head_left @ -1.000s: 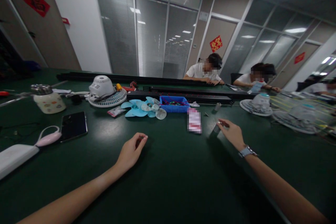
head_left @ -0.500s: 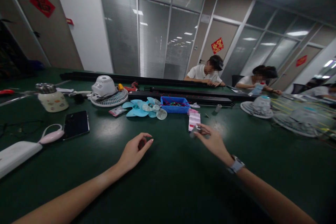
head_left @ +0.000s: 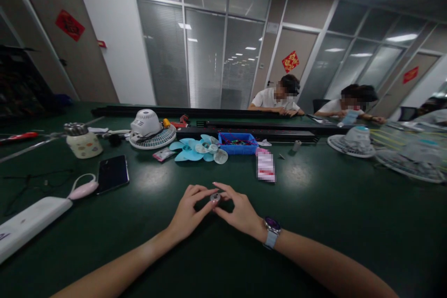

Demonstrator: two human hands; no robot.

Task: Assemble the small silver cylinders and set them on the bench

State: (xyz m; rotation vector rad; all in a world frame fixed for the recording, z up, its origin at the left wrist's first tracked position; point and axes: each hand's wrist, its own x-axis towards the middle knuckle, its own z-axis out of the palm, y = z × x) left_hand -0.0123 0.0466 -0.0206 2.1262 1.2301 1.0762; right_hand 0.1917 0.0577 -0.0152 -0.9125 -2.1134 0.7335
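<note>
My left hand (head_left: 190, 212) and my right hand (head_left: 242, 212) meet over the middle of the table, fingers curved inward. Between their fingertips is a small round metal part (head_left: 215, 197), silvery with a dark spot on its top face. The left thumb lies against it, and the right fingers close round its other side. Fingers hide part of it. Beyond the hands lie a pink-and-white packet (head_left: 266, 166), light blue fan blades (head_left: 188, 150) and clear ones (head_left: 220, 156). A similar silvery cylinder (head_left: 296, 145) stands farther back on the right.
A blue bin (head_left: 238, 148) holds wires. White fan parts (head_left: 146, 123) stand left, more (head_left: 356, 142) right. On the left are a phone (head_left: 113, 173), a white power strip (head_left: 38, 216) and a cream jar (head_left: 83, 143). Black rails (head_left: 167, 111) cross the back; two people (head_left: 268, 98) sit beyond.
My right hand has brought the metal part from near the packet leftward and closer. My left hand has moved right to meet it, and its fingers now touch the part.
</note>
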